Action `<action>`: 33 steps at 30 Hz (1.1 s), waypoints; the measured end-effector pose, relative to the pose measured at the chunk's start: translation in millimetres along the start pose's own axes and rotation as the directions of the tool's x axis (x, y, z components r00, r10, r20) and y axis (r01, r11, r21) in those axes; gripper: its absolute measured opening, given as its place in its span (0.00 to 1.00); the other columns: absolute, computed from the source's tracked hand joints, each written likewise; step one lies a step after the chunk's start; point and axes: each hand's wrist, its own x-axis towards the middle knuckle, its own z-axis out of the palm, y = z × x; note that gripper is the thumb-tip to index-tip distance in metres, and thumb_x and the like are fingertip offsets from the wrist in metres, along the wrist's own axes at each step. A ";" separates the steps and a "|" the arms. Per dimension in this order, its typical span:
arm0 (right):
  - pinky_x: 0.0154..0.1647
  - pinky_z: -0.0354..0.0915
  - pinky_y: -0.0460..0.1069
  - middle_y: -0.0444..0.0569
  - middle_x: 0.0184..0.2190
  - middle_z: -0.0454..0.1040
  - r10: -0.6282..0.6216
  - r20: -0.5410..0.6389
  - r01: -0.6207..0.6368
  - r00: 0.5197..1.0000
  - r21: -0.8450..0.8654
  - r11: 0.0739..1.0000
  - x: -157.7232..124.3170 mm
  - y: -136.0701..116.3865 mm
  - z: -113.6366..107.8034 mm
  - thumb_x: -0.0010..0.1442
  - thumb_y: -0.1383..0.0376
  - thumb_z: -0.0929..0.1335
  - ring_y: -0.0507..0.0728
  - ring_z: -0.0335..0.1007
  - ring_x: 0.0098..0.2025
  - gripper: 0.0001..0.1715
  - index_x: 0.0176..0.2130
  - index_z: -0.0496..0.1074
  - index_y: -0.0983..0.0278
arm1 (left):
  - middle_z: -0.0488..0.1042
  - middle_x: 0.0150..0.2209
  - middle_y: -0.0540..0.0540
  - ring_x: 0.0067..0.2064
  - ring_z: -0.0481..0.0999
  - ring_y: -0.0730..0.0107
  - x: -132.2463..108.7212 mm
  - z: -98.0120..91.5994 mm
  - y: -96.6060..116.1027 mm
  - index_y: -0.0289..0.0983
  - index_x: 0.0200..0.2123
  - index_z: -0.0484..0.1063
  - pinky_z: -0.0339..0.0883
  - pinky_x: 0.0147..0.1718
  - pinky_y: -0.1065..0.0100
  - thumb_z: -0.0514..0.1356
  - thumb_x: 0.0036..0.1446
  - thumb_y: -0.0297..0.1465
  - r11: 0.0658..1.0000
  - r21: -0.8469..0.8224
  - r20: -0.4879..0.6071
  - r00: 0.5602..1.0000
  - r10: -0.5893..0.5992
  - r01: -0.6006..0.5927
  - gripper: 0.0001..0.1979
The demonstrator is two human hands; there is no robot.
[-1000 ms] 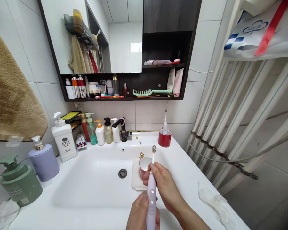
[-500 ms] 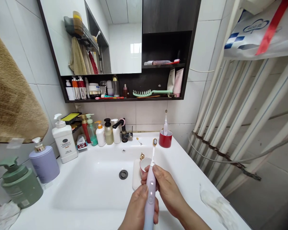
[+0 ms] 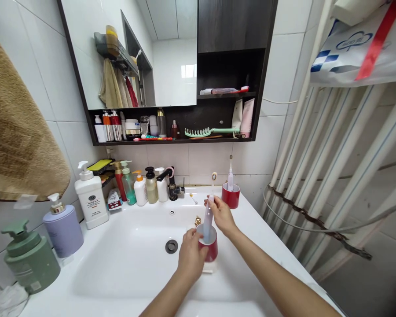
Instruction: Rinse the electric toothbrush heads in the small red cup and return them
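Observation:
My right hand [image 3: 222, 215] grips a pale pink-to-blue electric toothbrush [image 3: 208, 216] near its neck, bristle head up. The lower end of its handle is inside a red cup [image 3: 212, 252] with a white inside. Around the left side of that cup, my left hand [image 3: 190, 256] is closed, with fingertips at the rim. Beneath the cup, a cream-coloured soap-like block or dish [image 3: 208, 268] shows in part. A small gold ornament [image 3: 197, 220] stands just behind the cup.
Another red cup [image 3: 231, 199] holds a white electric toothbrush [image 3: 230, 180] at the back right. A black faucet [image 3: 172, 187] and several pump bottles line the sink [image 3: 125, 251]. Overhead hangs a dark mirror cabinet [image 3: 231, 66]. White pipes [image 3: 330, 167] run along the right.
The toothbrush has moved forward and its handle has gone down into the red cup. My left hand has left the handle and taken hold of the cup.

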 end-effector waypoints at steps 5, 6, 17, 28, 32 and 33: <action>0.27 0.58 0.47 0.46 0.21 0.67 0.020 0.031 -0.017 0.999 -0.086 0.996 -1.0 31.8 7.7 0.45 0.60 0.58 0.53 0.62 0.25 0.12 0.26 0.64 0.65 | 0.57 0.47 0.44 0.47 0.54 0.63 13.4 20.2 -8.8 0.35 0.32 0.66 0.49 0.43 0.67 0.50 0.34 0.23 0.981 0.192 0.092 0.996 0.003 -0.021 0.16; 0.26 0.58 0.47 0.45 0.20 0.67 0.022 0.040 -0.018 0.999 -0.099 0.995 -0.9 34.2 7.2 0.45 0.60 0.58 0.53 0.62 0.25 0.11 0.25 0.64 0.65 | 0.57 0.47 0.44 0.47 0.55 0.64 17.3 21.8 -9.8 0.36 0.33 0.66 0.51 0.42 0.67 0.50 0.35 0.23 0.976 0.215 0.106 0.994 0.002 -0.024 0.17; 0.25 0.57 0.46 0.45 0.21 0.67 -0.028 0.009 0.029 1.000 -0.182 0.983 80.9 41.5 -6.0 0.46 0.60 0.56 0.52 0.62 0.24 0.13 0.25 0.64 0.64 | 0.59 0.45 0.45 0.47 0.54 0.66 108.8 17.9 10.4 0.34 0.33 0.66 0.50 0.44 0.70 0.51 0.39 0.26 0.924 0.348 0.070 0.987 0.141 -0.157 0.13; 0.23 0.57 0.45 0.44 0.20 0.67 -0.034 -0.052 0.021 0.998 -0.246 0.969 157.9 61.4 -7.7 0.47 0.62 0.54 0.50 0.61 0.22 0.13 0.26 0.63 0.65 | 0.58 0.45 0.45 0.47 0.54 0.65 183.1 44.0 15.2 0.36 0.33 0.65 0.52 0.43 0.68 0.51 0.41 0.26 0.912 0.358 0.044 0.980 0.196 -0.198 0.12; 0.31 0.57 0.47 0.47 0.24 0.69 -0.038 -0.089 0.013 0.995 -0.270 0.963 166.2 64.0 -9.2 0.46 0.63 0.56 0.53 0.63 0.29 0.13 0.29 0.65 0.65 | 0.56 0.46 0.45 0.48 0.52 0.65 191.7 48.2 15.8 0.36 0.34 0.64 0.51 0.43 0.67 0.51 0.41 0.25 0.929 0.321 0.032 0.983 0.181 -0.182 0.13; 0.34 0.56 0.48 0.49 0.26 0.69 -0.039 -0.105 0.009 0.994 -0.276 0.961 166.8 63.7 -10.1 0.45 0.64 0.57 0.54 0.63 0.32 0.14 0.31 0.65 0.66 | 0.56 0.47 0.45 0.49 0.52 0.65 192.7 48.4 16.1 0.36 0.35 0.63 0.50 0.44 0.67 0.51 0.41 0.25 0.936 0.304 0.028 0.984 0.178 -0.178 0.14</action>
